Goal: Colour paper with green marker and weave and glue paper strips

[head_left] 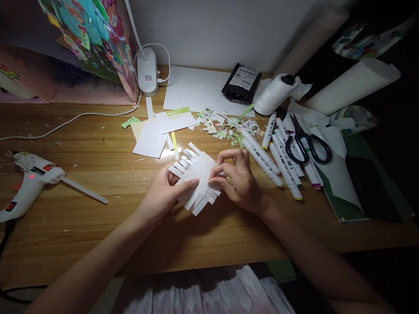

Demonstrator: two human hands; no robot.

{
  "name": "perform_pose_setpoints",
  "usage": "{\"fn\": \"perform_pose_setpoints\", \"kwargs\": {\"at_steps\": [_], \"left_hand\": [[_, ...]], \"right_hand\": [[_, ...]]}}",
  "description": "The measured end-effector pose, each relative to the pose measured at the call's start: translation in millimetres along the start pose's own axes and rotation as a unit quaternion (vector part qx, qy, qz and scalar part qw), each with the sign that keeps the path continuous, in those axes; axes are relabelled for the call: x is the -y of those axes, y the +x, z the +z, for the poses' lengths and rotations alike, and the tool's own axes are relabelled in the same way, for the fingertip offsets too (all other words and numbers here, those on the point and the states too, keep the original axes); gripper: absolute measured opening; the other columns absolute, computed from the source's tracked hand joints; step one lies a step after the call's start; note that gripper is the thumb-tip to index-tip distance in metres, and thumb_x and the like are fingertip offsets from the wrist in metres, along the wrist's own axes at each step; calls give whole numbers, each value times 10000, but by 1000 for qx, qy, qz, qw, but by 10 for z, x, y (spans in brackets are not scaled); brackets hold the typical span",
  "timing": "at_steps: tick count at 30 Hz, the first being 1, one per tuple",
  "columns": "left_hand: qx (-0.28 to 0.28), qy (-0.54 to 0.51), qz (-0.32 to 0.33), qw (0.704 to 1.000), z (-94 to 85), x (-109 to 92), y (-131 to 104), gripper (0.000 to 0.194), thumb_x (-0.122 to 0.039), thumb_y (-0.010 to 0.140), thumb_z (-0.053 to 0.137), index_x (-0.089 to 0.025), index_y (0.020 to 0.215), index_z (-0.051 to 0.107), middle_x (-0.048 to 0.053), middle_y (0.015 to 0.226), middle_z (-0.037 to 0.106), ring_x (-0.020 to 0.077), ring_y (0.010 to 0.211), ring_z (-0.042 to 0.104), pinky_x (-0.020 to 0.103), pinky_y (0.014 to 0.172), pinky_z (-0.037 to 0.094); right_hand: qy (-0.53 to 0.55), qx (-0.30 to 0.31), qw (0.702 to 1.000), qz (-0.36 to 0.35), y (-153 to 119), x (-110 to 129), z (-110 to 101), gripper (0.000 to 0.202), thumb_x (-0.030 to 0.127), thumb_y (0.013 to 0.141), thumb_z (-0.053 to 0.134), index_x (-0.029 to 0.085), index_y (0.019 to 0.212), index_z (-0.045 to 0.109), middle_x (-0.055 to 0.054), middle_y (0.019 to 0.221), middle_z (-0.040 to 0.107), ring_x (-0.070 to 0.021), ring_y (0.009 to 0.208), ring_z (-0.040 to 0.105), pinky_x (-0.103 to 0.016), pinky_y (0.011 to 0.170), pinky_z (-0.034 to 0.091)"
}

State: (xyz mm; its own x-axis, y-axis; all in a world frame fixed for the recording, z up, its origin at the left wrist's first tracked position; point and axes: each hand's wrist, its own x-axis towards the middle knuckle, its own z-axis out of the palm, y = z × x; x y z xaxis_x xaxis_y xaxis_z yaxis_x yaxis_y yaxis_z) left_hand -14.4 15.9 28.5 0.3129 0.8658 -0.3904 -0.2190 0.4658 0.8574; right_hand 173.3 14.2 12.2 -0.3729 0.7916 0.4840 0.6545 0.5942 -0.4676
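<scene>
Between my hands, above the wooden table, is a white paper piece [203, 169] with narrow strips sticking out along two of its sides. My left hand [166, 185] grips it from the left, thumb lying across the top and the other fingers hidden underneath. At its right edge my right hand [238, 179] pinches the paper between thumb and fingertips, the fingers curled. Just beyond the piece lie white paper sheets [149, 141] and a thin yellow strip [174, 141].
A hot glue gun [32, 181] with a lit red light lies at left. Paper scraps [225, 124] spread behind my hands. Several markers [284, 161], black-handled scissors [306, 144] and a white roll [275, 93] are on the right. A white power adapter [147, 72] and black packet [242, 83] stand farther back.
</scene>
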Motion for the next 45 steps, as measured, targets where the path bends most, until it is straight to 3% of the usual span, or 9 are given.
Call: {"fn": "perform_pose_setpoints", "kwargs": {"at_steps": [5,9,25,36,40,45], "left_hand": [[-62,41,57,996,51,30,-23,435,-228,681,759,-147,1057,555,69,1007,656,163,816,625,246,711,523],[-80,58,78,992,77,48,-38,452,-259,685,756,-143,1068,545,72,972,657,188,861,624,277,750,525],[-71,17,66,995,136,47,-42,414,-247,696,747,-156,1046,544,51,953,666,176,815,634,264,717,536],[-64,-2,63,996,143,58,-44,373,-249,711,735,-156,1025,556,63,1001,673,173,799,645,254,688,538],[-68,-12,66,995,118,77,-38,372,-246,714,732,-146,1026,556,75,1022,665,183,850,640,260,724,532],[-84,-11,67,994,132,89,-59,405,-236,711,736,-163,1059,542,66,1039,661,180,863,640,276,764,531]], "right_hand": [[-30,-34,998,39,-11,45,77,102,234,868,534,170,799,573,-74,928,445,-223,898,428,-402,821,386],[-48,-59,995,61,-15,79,122,87,238,866,535,173,814,562,-74,930,441,-225,895,432,-408,819,385],[-60,-138,979,141,-35,208,216,69,214,864,523,192,799,533,-71,949,432,-232,907,439,-427,816,371],[-109,-160,972,137,-27,243,234,59,230,864,533,209,811,518,-77,957,444,-240,892,444,-441,803,367],[-98,-177,968,149,-17,161,219,62,224,864,529,201,807,529,-89,957,444,-248,909,443,-453,809,375],[-15,-248,949,193,32,-25,75,85,215,865,522,203,794,566,-79,940,443,-242,964,464,-451,891,381]]}}
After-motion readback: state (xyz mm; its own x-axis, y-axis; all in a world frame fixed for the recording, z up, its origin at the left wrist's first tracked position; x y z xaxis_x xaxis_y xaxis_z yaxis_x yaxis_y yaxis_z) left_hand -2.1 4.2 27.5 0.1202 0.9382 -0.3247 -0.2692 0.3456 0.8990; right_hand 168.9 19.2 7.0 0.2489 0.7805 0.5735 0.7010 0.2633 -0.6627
